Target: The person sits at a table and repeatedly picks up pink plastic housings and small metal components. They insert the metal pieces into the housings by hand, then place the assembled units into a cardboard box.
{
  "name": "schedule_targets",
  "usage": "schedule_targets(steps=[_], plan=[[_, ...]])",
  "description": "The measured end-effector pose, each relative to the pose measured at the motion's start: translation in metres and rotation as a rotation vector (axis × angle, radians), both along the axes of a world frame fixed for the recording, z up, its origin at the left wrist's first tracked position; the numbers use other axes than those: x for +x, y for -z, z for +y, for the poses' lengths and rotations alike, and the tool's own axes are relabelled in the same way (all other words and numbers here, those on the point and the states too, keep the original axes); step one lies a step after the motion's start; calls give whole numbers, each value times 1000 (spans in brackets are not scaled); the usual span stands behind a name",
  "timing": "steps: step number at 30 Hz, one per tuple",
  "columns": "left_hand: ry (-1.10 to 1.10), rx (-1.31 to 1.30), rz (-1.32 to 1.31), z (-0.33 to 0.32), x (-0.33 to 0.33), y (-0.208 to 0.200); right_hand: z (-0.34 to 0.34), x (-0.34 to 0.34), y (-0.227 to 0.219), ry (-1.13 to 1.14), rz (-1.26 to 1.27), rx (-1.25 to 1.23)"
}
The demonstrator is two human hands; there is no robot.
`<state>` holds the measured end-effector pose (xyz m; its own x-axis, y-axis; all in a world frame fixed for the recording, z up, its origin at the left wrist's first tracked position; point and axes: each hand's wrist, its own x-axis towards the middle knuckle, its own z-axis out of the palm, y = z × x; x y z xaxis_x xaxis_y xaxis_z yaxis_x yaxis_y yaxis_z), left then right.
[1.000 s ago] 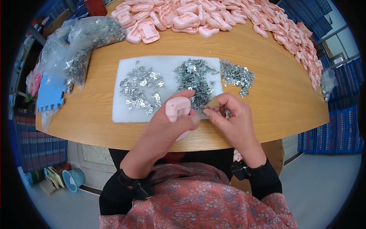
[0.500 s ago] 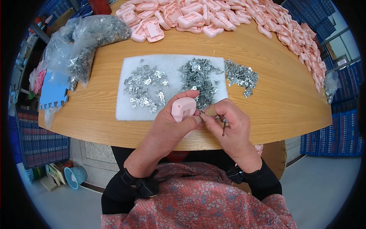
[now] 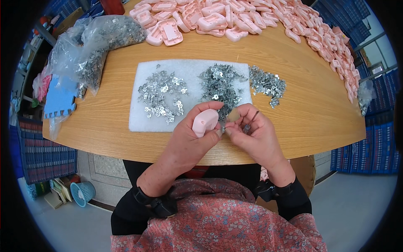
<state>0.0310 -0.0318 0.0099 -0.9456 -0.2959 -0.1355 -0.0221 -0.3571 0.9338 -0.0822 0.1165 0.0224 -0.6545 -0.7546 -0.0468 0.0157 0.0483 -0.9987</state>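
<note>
My left hand [image 3: 184, 138] is closed round a pale pink plastic shell [image 3: 203, 122], held tilted above the near part of the table. Close beside it, my right hand [image 3: 261, 140] pinches a small metal clip [image 3: 223, 129] between thumb and forefinger, near the left fingertips. More small metal pieces [image 3: 247, 127] show in the curl of the right fingers. A tan cover [image 3: 233, 115] wraps the right forefinger's tip. Beyond my hands a white foam sheet [image 3: 191, 71] bears two heaps of metal clips, a loose one [image 3: 163, 94] at left and a denser one [image 3: 218, 84] at right.
A third heap of clips [image 3: 268, 85] lies on the wooden table [image 3: 310, 109] right of the foam. Many pink shells [image 3: 247, 17] are piled along the far and right edges. Clear bags of metal parts [image 3: 92, 46] and a blue foam mat [image 3: 58, 98] lie at left.
My right hand has turned, and the metal pieces in its curled fingers now show more. The pink shell has tilted, hiding its hollow side. Both hands stay close together.
</note>
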Motion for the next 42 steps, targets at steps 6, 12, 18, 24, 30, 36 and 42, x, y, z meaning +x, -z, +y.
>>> schedule_targets(steps=[6,12,18,24,30,36,42], plan=[[125,698,-105,-8,0,3,-4,3,-5,6,144,-82],[192,741,-170,-10,1,5,-13,4,-8,-65,529,26],[186,690,-223,-9,3,5,-12,5,-12,-65,508,56],[193,752,-131,-12,5,2,0,6,-8,-4,122,-58],[75,562,125,-15,3,5,13,7,-8,-76,-220,-113],[-40,493,342,-16,-8,-6,5,19,-5,-196,-430,-92],[-31,484,299,-9,-6,-4,5,6,4,-112,-375,-179]])
